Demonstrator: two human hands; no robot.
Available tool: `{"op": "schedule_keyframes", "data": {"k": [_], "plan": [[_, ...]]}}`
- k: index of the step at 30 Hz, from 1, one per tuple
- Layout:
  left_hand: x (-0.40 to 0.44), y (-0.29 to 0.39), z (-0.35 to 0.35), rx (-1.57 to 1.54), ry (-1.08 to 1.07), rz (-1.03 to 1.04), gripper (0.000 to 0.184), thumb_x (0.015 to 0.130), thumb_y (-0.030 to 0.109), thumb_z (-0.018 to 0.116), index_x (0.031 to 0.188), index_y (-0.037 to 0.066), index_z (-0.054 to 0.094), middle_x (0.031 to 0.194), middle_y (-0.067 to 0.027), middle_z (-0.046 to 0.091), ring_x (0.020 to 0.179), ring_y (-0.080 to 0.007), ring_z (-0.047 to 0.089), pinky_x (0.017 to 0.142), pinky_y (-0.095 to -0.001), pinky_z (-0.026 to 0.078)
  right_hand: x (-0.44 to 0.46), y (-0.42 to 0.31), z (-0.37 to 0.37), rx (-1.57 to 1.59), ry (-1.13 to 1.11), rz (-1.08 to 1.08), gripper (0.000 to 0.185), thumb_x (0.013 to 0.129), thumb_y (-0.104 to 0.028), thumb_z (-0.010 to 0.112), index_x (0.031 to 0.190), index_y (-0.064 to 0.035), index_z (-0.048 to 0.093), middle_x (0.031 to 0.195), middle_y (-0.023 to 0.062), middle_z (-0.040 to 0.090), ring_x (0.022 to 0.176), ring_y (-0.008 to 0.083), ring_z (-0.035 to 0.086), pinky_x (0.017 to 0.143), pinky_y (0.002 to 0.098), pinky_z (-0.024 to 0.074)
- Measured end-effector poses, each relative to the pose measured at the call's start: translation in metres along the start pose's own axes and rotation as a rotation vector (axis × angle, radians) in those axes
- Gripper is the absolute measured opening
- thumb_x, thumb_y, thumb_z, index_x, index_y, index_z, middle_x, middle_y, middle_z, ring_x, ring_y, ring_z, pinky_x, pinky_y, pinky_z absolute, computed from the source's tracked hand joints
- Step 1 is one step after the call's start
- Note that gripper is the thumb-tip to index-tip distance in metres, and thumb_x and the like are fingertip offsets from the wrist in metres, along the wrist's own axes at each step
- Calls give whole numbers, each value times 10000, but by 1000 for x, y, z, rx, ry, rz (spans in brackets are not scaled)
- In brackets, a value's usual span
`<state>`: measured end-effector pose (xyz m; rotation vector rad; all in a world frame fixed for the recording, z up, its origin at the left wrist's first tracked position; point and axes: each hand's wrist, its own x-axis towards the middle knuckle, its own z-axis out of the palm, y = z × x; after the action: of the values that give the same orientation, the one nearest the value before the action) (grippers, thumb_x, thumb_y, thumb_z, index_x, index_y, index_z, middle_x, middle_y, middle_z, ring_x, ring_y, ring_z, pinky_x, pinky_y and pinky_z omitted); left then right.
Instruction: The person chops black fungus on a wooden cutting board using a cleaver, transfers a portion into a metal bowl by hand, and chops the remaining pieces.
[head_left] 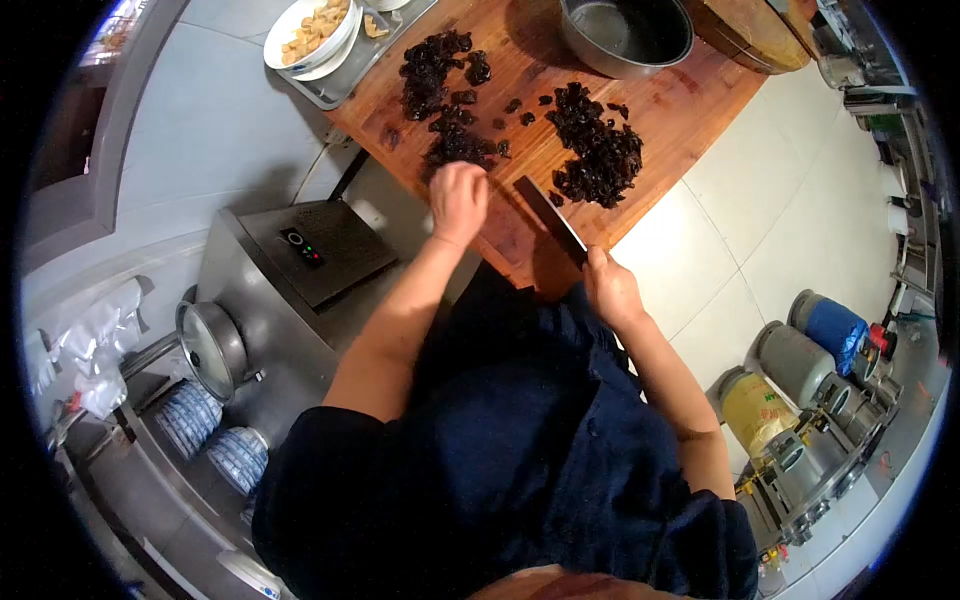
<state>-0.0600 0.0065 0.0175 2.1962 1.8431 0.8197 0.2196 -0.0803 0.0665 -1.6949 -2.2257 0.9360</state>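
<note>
While the left hand curls (grip unclear), the right hand clasps a knife.

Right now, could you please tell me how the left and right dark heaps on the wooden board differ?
The left heap stretches out in a long, loose strip, while the right heap is more compact. The left hand is at the left heap's near end; no hand touches the right heap. Both are dark, glossy pieces on the wooden board.

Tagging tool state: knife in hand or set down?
In hand: the right hand grips the knife, which extends over the wooden board. Whether they touch: cannot tell.
</note>
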Motion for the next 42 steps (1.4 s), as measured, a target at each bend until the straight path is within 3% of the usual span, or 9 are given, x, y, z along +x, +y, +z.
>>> {"op": "schedule_keyframes", "data": {"k": [5,8,12,16,19,25,27,35,42], "plan": [[32,-26,-14,107,132,-187,361,827,206,729,1138,75,599,1142,-139,527,1107,-341,499,955,-448,403,7,12,3,-83,-113,-17,140,861,-67,479,990,-24,448,857,266,622,703,432,639,604,502,525],[52,-43,-9,61,132,-253,257,864,208,686,1078,68,651,1103,-135,589,1067,-332,539,919,-440,437,23,21,-15,-129,-34,103,147,871,-72,457,1011,-28,457,861,263,624,746,427,647,636,493,530],[88,-60,-1,9,-60,-257,179,854,200,680,972,68,702,1037,-88,632,1053,-301,563,913,-439,437,33,26,-30,-142,17,144,183,872,-80,467,1048,-29,466,920,266,617,781,428,647,669,485,538],[112,-32,-9,266,-281,-172,193,811,219,706,955,90,715,1024,-89,625,1042,-285,566,920,-420,423,30,30,-20,-171,38,165,234,857,-64,487,1090,-39,477,951,257,615,767,422,650,654,474,546],[121,-24,-6,362,-382,-187,174,868,203,683,985,77,708,1087,-97,615,1062,-301,559,962,-447,411,28,26,-21,-150,72,168,239,840,-47,490,1078,-40,481,950,259,610,754,418,649,639,481,542],[105,-11,0,288,-259,-19,106,879,133,638,901,54,705,974,-100,656,957,-281,598,874,-431,441,28,29,-23,-136,57,167,219,831,-43,485,1050,-34,475,951,269,609,753,429,644,641,490,536],[86,0,9,135,-56,82,104,858,132,611,867,46,668,883,-107,652,856,-308,606,802,-450,455,28,27,-23,-123,56,178,212,830,-44,486,1040,-32,471,953,270,610,754,432,643,645,492,535],[-8,72,46,-94,-356,360,114,841,135,654,937,76,666,996,-62,614,970,-239,572,889,-385,443,30,27,-23,-152,84,163,144,842,-47,486,982,-12,487,896,262,623,726,419,647,621,475,545],[-21,62,44,-237,-151,468,143,780,106,637,912,53,655,963,-63,603,975,-252,575,841,-381,484,6,9,-30,-57,82,125,243,898,-80,518,1127,-6,491,894,246,631,731,432,630,629,493,527]]}}
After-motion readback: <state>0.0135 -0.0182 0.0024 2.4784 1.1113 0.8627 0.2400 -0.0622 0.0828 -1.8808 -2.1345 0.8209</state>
